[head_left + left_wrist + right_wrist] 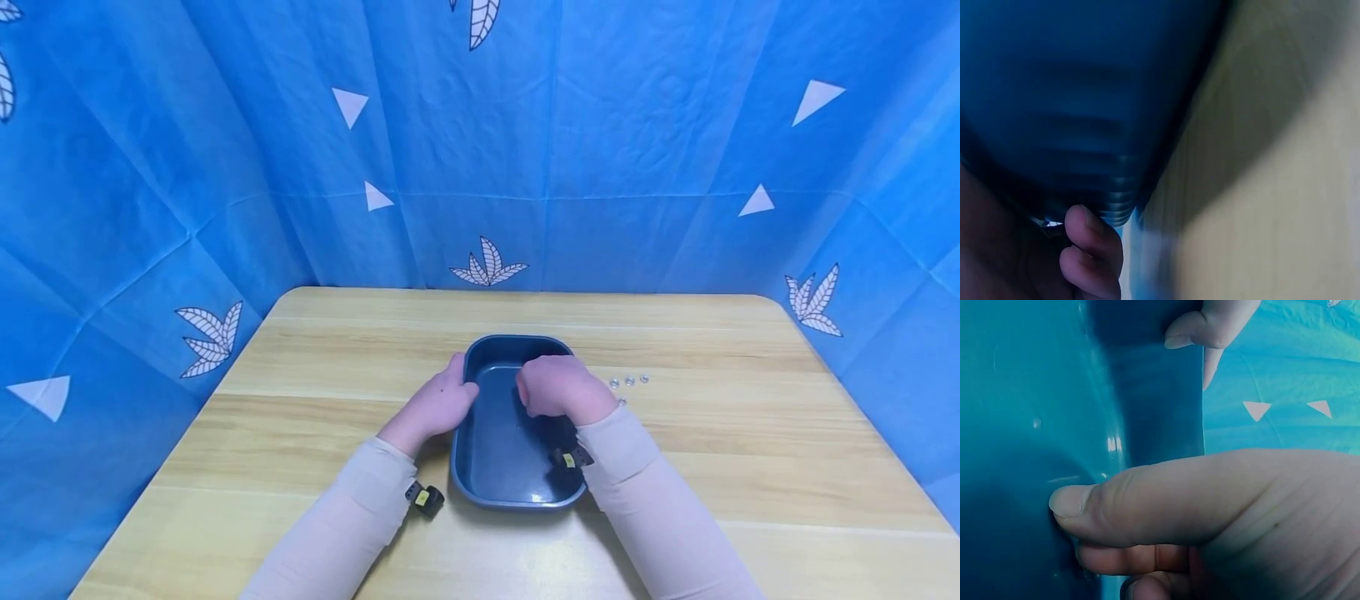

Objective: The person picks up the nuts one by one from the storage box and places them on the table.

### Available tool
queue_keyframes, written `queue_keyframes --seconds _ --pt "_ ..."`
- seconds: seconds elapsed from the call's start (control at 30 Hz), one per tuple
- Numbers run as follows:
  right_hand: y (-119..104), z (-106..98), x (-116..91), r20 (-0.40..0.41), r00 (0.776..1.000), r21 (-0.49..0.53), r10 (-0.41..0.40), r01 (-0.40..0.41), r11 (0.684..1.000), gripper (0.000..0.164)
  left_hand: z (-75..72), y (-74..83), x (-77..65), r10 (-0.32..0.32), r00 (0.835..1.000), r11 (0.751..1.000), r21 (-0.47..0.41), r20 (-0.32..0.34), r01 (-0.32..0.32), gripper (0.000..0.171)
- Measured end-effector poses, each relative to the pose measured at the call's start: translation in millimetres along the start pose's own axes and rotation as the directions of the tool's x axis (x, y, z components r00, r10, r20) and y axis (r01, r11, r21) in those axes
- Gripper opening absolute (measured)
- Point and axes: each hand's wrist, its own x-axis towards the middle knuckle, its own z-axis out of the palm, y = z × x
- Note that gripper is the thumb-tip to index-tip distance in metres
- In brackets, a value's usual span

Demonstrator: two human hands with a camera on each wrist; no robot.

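Note:
A deep blue rectangular basin (504, 454) with rounded corners stands on the table. My left hand (442, 400) grips its left wall, the thumb inside the rim and the fingers outside. In the left wrist view, two fingertips (1092, 250) show beside the basin's ribbed outer side. Inside the basin is my right hand (557, 387), its fingers curled and the thumb (1075, 503) laid over them. Under its index fingertip shows a faint clear glint, seemingly a small clear piece pinched there, mostly hidden. Several small clear round pieces (629, 382) lie on the table right of the basin.
The wooden table (337, 350) extends on both sides of the basin. Behind and beside it hangs a blue curtain (630, 125) with white leaves and triangles. A small black camera is strapped at each wrist. The right forearm crosses the basin's right rim.

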Motion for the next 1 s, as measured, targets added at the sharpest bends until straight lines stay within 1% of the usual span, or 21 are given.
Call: queue_keyframes --seconds 0.13,0.47,0.67,0.87,1.0 --pt "0.4 1.1 0.4 0.008 1.0 -0.029 -0.003 0.003 1.0 0.028 -0.3 0.1 0.4 0.002 1.0 1.0 0.002 -0.004 -0.002 0.057" --pt "-1.9 2.8 0.7 0.031 1.0 -0.062 0.001 0.001 0.998 0.036 0.9 -1.8 1.1 -0.007 1.0 1.0 -0.007 -0.006 0.007 0.055" --pt "-2.6 2.1 -0.4 0.04 0.999 -0.034 0.002 0.0 0.999 0.036 1.3 -3.5 1.7 -0.005 1.0 1.0 -0.007 -0.005 0.005 0.053" --pt "-2.6 -0.1 -1.7 0.031 0.999 0.021 0.017 -0.018 1.0 0.028 1.1 -3.9 2.4 -0.003 1.0 1.0 -0.011 -0.006 0.003 0.053" --pt "-2.2 -1.9 -2.8 0.013 1.0 0.06 0.013 -0.014 0.998 0.023 0.8 -3.5 2.3 -0.005 1.0 1.0 -0.009 -0.008 0.005 0.051"
